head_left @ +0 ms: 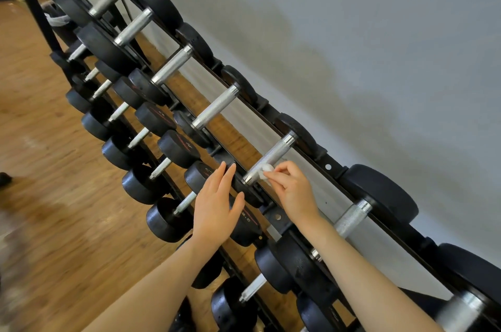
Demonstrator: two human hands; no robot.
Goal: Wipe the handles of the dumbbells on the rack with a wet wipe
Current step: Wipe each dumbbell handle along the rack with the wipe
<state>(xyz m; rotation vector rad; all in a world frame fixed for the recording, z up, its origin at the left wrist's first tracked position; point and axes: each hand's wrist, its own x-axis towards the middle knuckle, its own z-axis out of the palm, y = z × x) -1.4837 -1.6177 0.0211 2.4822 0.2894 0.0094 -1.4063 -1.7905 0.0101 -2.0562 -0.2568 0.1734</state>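
A black rack (329, 167) runs diagonally from top left to bottom right, loaded with black dumbbells with silver knurled handles. My right hand (291, 189) pinches a small white wet wipe (264, 172) against the near end of one top-row handle (273, 157). My left hand (217, 204) has straight fingers and rests flat on the black head of that same dumbbell (238, 182), holding nothing.
More top-row handles lie up the rack (215, 108) and one lies lower right (352, 218). A lower tier of smaller dumbbells (141, 185) sits to the left over a wooden floor (54, 223). A grey wall (379, 47) stands behind the rack.
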